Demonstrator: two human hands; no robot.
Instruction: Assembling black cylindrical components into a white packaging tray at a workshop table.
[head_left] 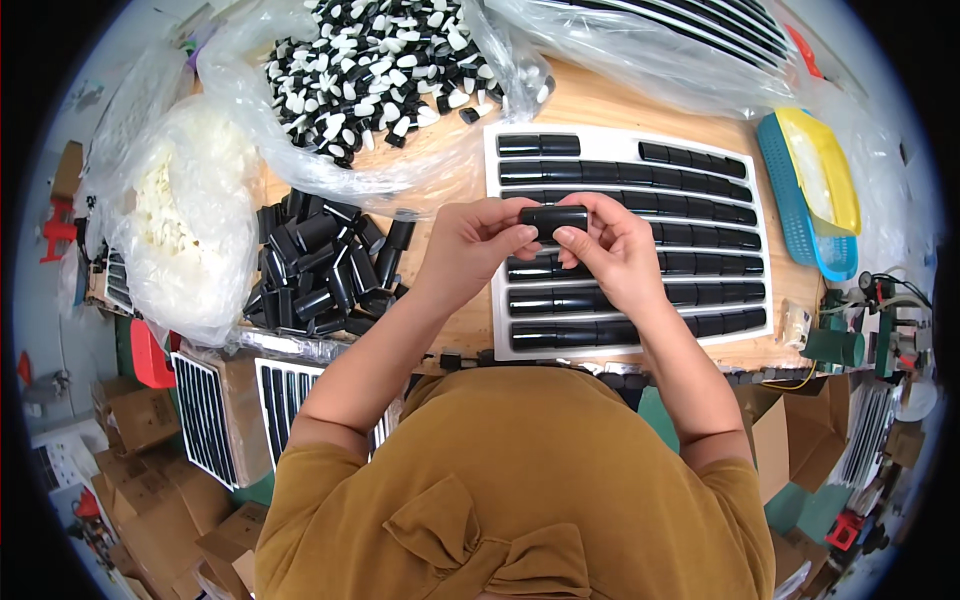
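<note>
A glossy black cylinder (556,217), like a small cap or tube, lies sideways between my hands above a white tray (610,148). My left hand (478,238) pinches its left end with thumb and fingers. At the other end, the thumb and fingertips of my right hand (618,258) are closed on it. Rows of similar black cylinders (630,175) fill the tray, and its far row has a gap in the middle. Left of the tray, a loose heap of black cylinders (325,262) lies beside my left forearm. My hands hide part of the middle rows.
Small black and white pieces (380,75) spill from clear plastic at the back. A clear bag (190,240) with cream-coloured pieces sits left. A yellow basket (825,170) rests on a blue one (785,190) at right. More filled trays (205,420) and cardboard boxes (160,490) stand below the table.
</note>
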